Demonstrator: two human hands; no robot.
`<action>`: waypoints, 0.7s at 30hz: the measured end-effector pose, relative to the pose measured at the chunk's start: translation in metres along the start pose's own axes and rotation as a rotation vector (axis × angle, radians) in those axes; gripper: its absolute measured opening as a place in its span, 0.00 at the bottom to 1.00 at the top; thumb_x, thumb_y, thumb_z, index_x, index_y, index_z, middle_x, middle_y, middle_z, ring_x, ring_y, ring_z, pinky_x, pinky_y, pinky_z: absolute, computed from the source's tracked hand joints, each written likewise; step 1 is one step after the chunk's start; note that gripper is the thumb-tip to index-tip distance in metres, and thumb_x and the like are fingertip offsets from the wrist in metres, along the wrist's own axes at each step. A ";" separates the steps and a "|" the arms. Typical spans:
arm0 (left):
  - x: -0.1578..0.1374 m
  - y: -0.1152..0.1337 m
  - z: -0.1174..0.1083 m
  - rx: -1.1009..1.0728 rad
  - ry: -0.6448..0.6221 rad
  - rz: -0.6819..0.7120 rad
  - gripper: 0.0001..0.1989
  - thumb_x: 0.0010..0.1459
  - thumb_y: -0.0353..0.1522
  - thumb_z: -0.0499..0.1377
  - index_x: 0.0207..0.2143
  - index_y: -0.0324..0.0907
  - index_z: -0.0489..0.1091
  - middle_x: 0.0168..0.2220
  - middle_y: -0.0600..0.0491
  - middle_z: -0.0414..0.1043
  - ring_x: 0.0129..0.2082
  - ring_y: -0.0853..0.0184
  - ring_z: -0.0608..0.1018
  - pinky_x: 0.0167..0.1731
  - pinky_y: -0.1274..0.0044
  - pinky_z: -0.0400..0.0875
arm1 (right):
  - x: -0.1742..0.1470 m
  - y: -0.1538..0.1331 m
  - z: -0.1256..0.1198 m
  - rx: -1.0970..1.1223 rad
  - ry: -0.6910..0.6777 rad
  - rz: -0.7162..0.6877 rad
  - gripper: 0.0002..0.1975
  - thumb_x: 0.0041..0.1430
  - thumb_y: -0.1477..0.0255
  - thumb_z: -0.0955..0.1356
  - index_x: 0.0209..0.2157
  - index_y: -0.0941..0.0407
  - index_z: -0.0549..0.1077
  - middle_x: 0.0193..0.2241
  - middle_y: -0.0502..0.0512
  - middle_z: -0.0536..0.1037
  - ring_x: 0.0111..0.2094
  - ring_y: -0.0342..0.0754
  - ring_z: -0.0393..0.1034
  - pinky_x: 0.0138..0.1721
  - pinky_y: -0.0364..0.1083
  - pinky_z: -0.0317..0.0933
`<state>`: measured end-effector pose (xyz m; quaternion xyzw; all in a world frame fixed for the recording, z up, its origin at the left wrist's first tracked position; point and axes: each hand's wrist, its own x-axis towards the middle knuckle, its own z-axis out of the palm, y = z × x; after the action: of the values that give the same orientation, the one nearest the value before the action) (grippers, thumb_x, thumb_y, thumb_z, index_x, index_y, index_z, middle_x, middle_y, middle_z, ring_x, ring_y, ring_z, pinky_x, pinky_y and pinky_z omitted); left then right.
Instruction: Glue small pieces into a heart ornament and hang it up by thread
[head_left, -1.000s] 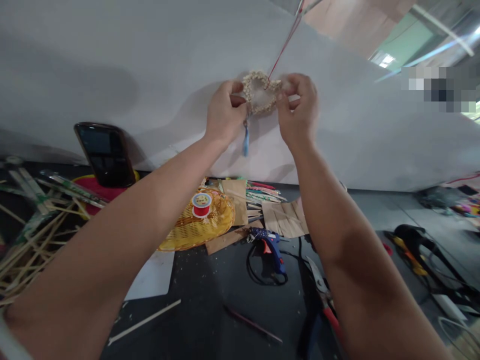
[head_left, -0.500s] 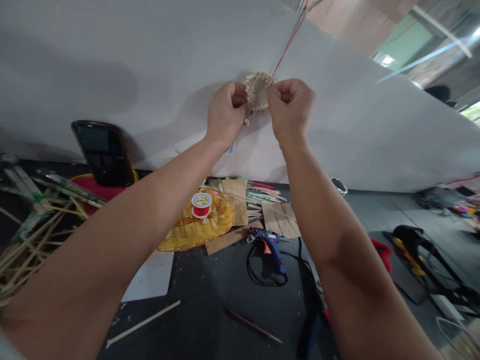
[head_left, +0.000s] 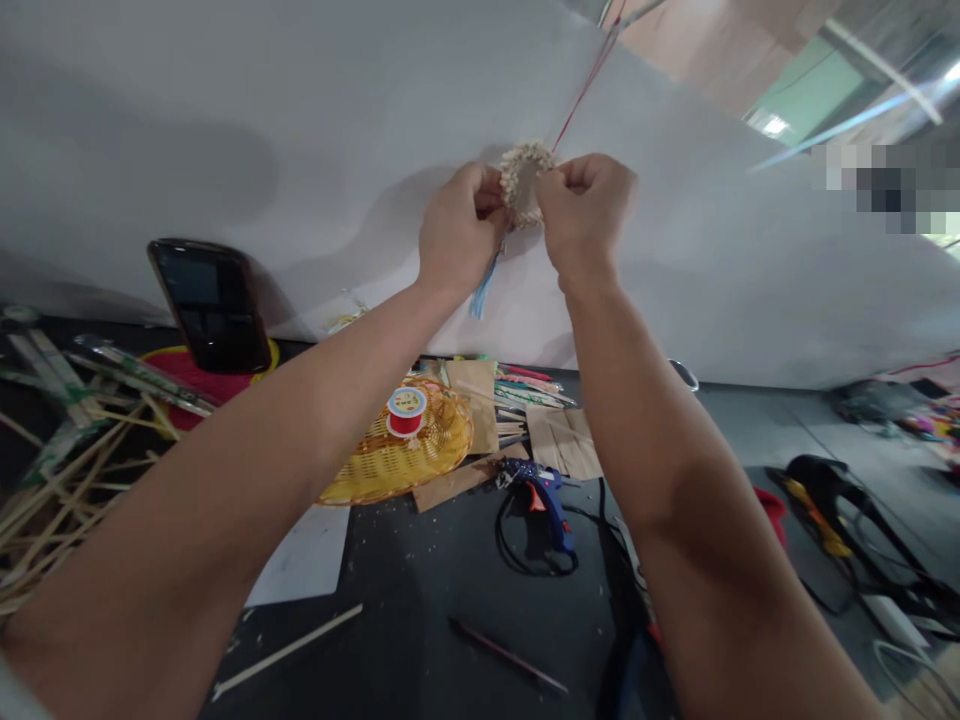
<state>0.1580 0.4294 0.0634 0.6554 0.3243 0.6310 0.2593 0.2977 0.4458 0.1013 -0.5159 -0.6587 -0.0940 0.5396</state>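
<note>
Against the pale wall, a cream beaded ring [head_left: 517, 165] hangs from a red cord [head_left: 581, 95] that runs up to the right. My left hand [head_left: 463, 222] pinches the ring's left side, its fingertips partly hidden behind the beads. Below those fingers dangles a light blue tassel [head_left: 484, 288]. On the ring's right side, my right hand [head_left: 590, 215] is closed in a pinch close to where the cord meets it. Both forearms reach up over the dark table.
On the table [head_left: 405, 640] lie a blue glue gun [head_left: 544, 490], a yellow woven tray [head_left: 390, 475] with a red thread spool [head_left: 405, 412], and a thin stick [head_left: 289, 650]. A phone [head_left: 214, 305] leans at left beside wooden sticks [head_left: 75, 480]. Cardboard pieces [head_left: 562, 440] lie behind the glue gun.
Both hands and the ring have shifted slightly right. More of the blue tassel now shows below my left hand. Both hands keep their pinch.
</note>
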 end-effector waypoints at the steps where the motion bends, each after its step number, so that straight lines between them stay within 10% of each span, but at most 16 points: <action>1: 0.000 0.001 0.000 0.011 0.050 -0.002 0.11 0.48 0.31 0.58 0.36 0.51 0.66 0.40 0.56 0.77 0.44 0.58 0.78 0.48 0.63 0.72 | -0.001 0.001 0.001 0.004 -0.003 -0.001 0.05 0.56 0.67 0.65 0.26 0.48 0.70 0.24 0.50 0.75 0.30 0.54 0.72 0.27 0.54 0.67; 12: 0.000 -0.001 -0.005 0.072 0.009 -0.064 0.14 0.51 0.35 0.56 0.43 0.53 0.65 0.48 0.60 0.76 0.51 0.61 0.74 0.53 0.63 0.66 | -0.014 0.001 -0.006 0.146 -0.091 0.040 0.08 0.60 0.59 0.66 0.29 0.46 0.67 0.26 0.50 0.74 0.37 0.52 0.67 0.40 0.55 0.63; 21: -0.001 0.007 -0.005 -0.040 0.107 -0.162 0.12 0.49 0.26 0.59 0.34 0.54 0.67 0.40 0.63 0.77 0.43 0.62 0.78 0.39 0.70 0.75 | -0.018 0.021 -0.014 0.131 0.039 -0.124 0.13 0.66 0.60 0.61 0.46 0.52 0.66 0.39 0.54 0.70 0.39 0.47 0.68 0.37 0.48 0.66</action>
<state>0.1539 0.4236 0.0680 0.5870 0.3770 0.6485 0.3046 0.3209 0.4354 0.0834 -0.4357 -0.6836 -0.0936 0.5780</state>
